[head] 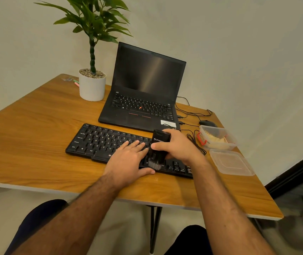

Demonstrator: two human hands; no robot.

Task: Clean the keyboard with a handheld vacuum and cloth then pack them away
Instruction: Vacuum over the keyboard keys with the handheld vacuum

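A black keyboard lies across the wooden table in front of me. My left hand rests flat on its middle keys, fingers straight, thumb along the front edge. My right hand grips a black handheld vacuum held upright, its grey brush tip touching the keys near the right Ctrl. A yellowish cloth sits in a clear plastic box to the right.
An open black laptop stands behind the keyboard, with a potted plant to its left. A black mouse and cables lie at the back right. The box's clear lid rests near the table's right edge.
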